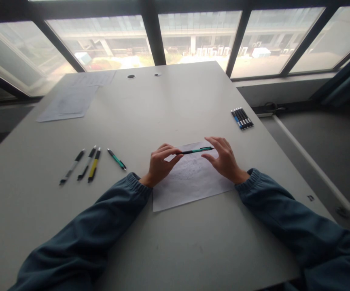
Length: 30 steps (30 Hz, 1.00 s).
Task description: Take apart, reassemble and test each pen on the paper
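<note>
My left hand (164,161) pinches the dark end of a green and black pen (197,150), which lies almost level above a sheet of paper (189,182). At the pen's other end, my right hand (223,157) has its thumb and fingers spread apart around the tip without closing on it. Grey marks cover part of the sheet under the hands. Left of my left hand, a second green and black pen (117,159) rests on the table.
Farther left on the white table (162,109) lie a yellow marker (94,165) and two black-and-grey pens (72,166). A row of several pens (242,118) sits by the right edge. More papers (71,99) are at the back left, near the windows (199,36).
</note>
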{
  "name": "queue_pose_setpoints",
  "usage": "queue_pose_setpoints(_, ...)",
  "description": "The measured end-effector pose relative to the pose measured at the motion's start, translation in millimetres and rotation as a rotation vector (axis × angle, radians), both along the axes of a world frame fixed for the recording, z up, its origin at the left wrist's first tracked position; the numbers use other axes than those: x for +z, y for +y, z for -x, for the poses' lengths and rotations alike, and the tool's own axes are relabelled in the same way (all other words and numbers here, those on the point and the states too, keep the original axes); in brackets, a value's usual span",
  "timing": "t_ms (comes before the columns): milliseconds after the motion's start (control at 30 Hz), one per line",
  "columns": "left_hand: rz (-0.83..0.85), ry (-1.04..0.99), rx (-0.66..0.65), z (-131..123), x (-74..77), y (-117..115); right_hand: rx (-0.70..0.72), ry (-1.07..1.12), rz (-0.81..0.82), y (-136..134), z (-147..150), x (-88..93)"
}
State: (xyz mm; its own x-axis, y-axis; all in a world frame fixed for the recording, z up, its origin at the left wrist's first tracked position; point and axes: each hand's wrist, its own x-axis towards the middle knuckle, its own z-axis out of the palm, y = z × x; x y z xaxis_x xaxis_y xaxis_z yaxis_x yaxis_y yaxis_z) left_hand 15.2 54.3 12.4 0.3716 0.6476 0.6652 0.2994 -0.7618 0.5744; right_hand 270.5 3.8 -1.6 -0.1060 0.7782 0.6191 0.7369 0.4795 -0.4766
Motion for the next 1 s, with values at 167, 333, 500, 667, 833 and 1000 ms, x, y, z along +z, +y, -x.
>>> queue_pose_setpoints(167, 0.007, -0.011, -0.068, -2, -0.6, -2, 0.121, -0.123, -0.060, -2, 4, 5.5)
queue_pose_setpoints(333, 0.012, -0.036, -0.084, -1, -3.0, -1, 0.140, -0.166, -0.089, -3, 2, 7.1)
queue_pose_setpoints(500, 0.020, -0.042, -0.080, 0, -5.2, 0, 0.150, -0.191, -0.107, -4, 2, 9.0)
queue_pose_setpoints(667, 0.002, -0.030, -0.079, 1, -5.5, 1, 0.156, -0.232, -0.099, -6, 2, 11.3)
queue_pose_setpoints(833, -0.020, -0.024, -0.093, 2, -3.6, 1, 0.158, -0.276, -0.102, -6, 5, 12.5)
queue_pose_setpoints(1000, -0.035, -0.035, -0.108, 1, -1.5, 1, 0.165, -0.277, -0.064, -5, 7, 9.6)
